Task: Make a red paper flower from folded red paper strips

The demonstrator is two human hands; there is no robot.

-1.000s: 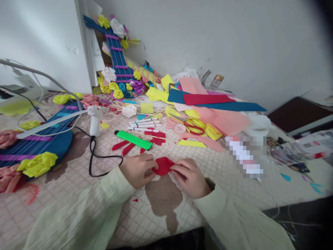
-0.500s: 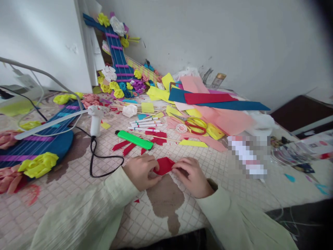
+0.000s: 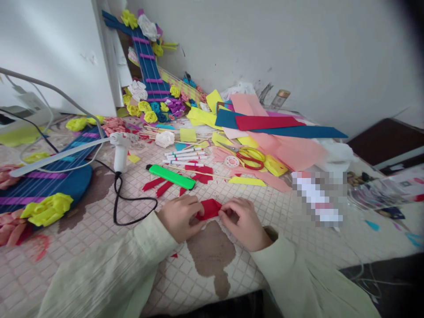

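Both left hand (image 3: 180, 216) and right hand (image 3: 244, 222) nearer than before, fingers (image 3: 228, 206) pinching red paper (image 3: 209, 208) (narrower now)

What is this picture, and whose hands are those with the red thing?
The picture comes from a small camera worn on a person's head, so you look down at the table just as they do. There is no machine here: the two hands are that person's own. The left hand and the right hand pinch a small piece of red paper between them, low over the checked tablecloth. Just behind it lie red paper scraps, a green pen-shaped tool, some felt-tip pens, and scissors with red and yellow handles. A white glue gun stands to the left. Farther back is a heap of coloured paper sheets, and on the left lies a blue paper guitar.
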